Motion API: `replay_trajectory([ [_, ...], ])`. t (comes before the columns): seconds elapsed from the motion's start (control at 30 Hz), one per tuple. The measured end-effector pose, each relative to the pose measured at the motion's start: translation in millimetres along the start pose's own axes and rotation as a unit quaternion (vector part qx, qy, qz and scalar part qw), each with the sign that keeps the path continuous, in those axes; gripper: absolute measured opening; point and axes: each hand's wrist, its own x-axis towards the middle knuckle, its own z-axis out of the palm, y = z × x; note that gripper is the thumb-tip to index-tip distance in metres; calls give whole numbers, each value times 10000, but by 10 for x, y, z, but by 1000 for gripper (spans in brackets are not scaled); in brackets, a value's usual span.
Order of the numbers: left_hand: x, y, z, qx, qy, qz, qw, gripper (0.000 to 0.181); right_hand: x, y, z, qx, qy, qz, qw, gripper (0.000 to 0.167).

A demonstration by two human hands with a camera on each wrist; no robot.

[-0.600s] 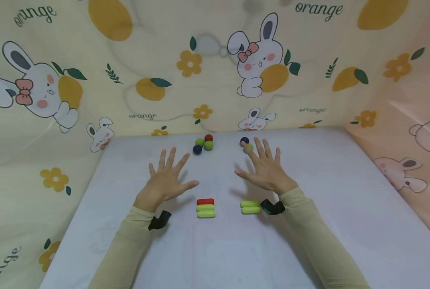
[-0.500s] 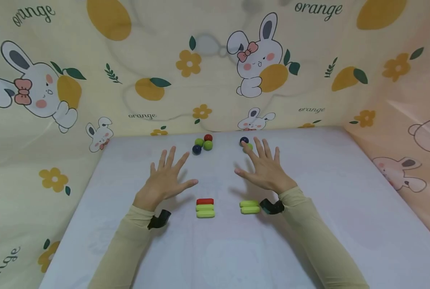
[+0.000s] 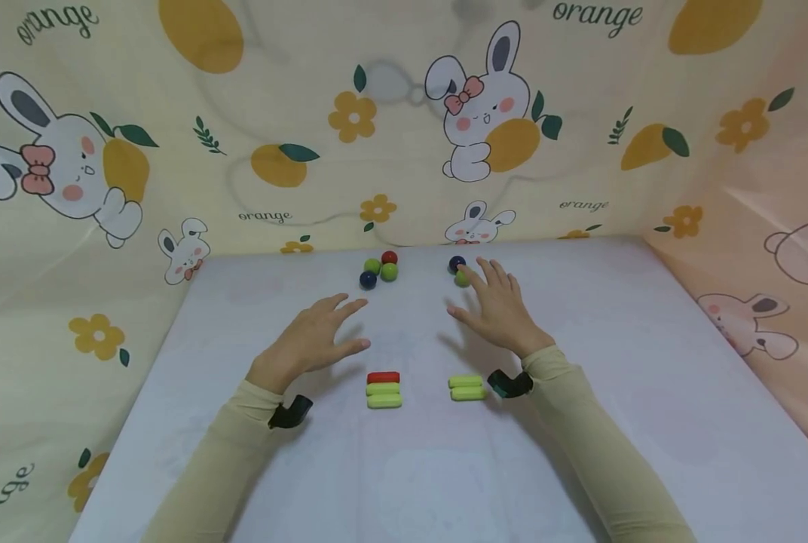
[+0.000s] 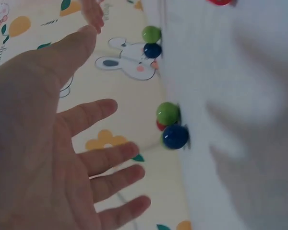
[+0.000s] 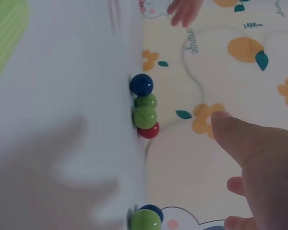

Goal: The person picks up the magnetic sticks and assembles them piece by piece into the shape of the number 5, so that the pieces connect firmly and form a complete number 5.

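Observation:
My left hand [image 3: 305, 343] hovers over the left of the table, fingers apart and loosely bent, holding nothing. My right hand [image 3: 502, 313] hovers on the other side, also holding nothing, its fingertips overlapping a green ball [image 3: 463, 278] in the head view. Beside that ball sits a dark blue ball [image 3: 457, 263]. Ahead of the left hand cluster a red ball [image 3: 389, 258], two green balls [image 3: 390, 272] and another dark blue ball [image 4: 175, 136]. Nearer me lie a red stick [image 3: 383, 377] with two light green sticks [image 3: 384, 402], and a second light green pair [image 3: 467, 394] by the right wrist.
A white-covered table [image 3: 417, 483] bears everything. A cream cloth [image 3: 268, 90] printed with rabbits and oranges rises behind it and at both sides. Each wrist wears a black camera mount, the left mount [image 3: 292, 412] and the right mount [image 3: 510, 383].
Both hands have gone from widely spread fingers to looser, slightly bent ones. The left hand has turned so its fingers point more to the right. The balls and sticks stay put.

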Motion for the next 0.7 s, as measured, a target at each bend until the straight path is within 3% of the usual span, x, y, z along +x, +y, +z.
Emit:
replay_trajectory([
  [0.23,63,71,105,-544,-554,476,9958,71,50,75,10,307,81,-98,9994,70],
  [0.47,94,152,229,-783,-1062,447,9902,49,142,200,73,769,-170,-17,9969,64],
  [0.7,76,170,339,-1104,-1186,357,9861,25,245,352,167,1213,-428,138,9916,65],
])
